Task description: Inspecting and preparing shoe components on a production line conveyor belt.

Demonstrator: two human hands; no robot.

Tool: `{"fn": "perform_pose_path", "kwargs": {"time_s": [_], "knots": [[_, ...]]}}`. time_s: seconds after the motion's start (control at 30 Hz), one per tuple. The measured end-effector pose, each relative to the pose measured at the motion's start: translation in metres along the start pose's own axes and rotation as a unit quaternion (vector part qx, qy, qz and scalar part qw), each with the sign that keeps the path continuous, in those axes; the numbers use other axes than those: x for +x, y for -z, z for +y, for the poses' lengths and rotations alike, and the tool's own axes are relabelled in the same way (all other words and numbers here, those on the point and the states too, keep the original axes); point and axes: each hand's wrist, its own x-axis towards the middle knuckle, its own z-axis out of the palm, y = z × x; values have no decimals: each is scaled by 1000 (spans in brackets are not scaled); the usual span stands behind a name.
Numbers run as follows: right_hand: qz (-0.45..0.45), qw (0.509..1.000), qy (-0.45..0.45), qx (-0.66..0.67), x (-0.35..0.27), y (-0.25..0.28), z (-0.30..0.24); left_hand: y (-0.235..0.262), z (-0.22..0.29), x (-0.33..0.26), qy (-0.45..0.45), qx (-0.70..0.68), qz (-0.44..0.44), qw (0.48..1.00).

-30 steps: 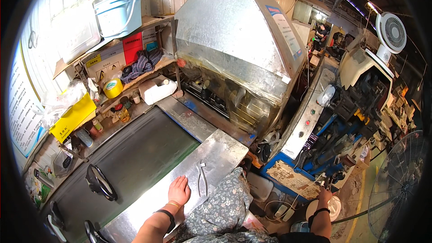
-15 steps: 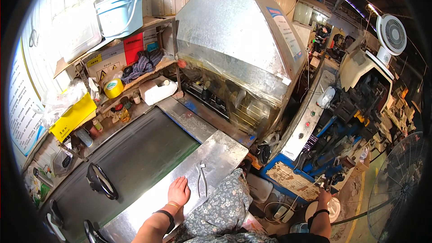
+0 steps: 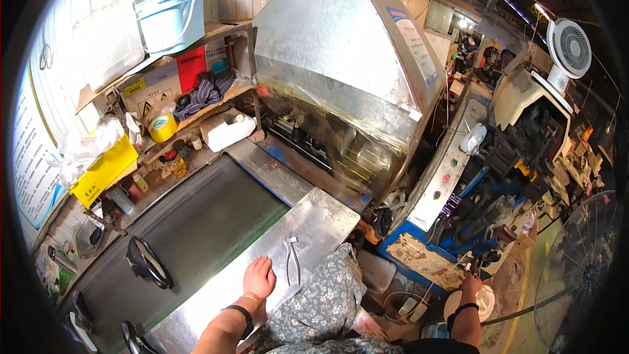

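My left hand (image 3: 260,278) lies flat on a shiny metal ledge (image 3: 321,213), fingers stretched out and holding nothing. Just right of it, a pair of metal pincers (image 3: 292,261) rests on the same ledge, beside the flowered cloth (image 3: 321,292) over my lap. Far to the right, my right hand (image 3: 471,283) reaches low to the front of a machine with a blue frame (image 3: 419,257). Its fingers look closed around a small part there, too small to make out. On the dark green conveyor belt (image 3: 209,216) left of the ledge sit several black shoe-like pieces (image 3: 149,262).
A metal hood (image 3: 334,46) stands over the belt's far end. Shelves at left hold a blue bucket (image 3: 170,19), yellow tape (image 3: 162,128) and a white jug (image 3: 227,130). Right of me are a control panel (image 3: 449,164), a round stool (image 3: 485,301) and a large floor fan (image 3: 576,275).
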Motion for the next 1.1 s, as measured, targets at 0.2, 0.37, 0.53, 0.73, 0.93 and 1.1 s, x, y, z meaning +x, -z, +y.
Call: {"fn": "perform_pose_path", "kwargs": {"time_s": [0.2, 0.37, 0.53, 0.73, 0.93, 1.1], "knots": [[-18, 1000, -21, -13, -9, 3, -11, 0, -1, 3, -12, -6, 3, 1000], [-20, 999, -28, 2, -13, 3, -15, 1, 0, 2, -8, -10, 3, 1000], [-41, 997, -27, -64, -24, 9, -30, -1, -1, 1, 3, -13, 3, 1000], [-10, 926, 137, -351, -12, 2, -20, 0, 0, 0, 2, -6, -3, 1000], [39, 938, 218, -265, 38, -17, 33, -3, -2, -4, -10, -8, 1, 1000], [9, 904, 242, -353, 31, -9, 22, -6, -2, -14, 25, -4, 2, 1000]]}}
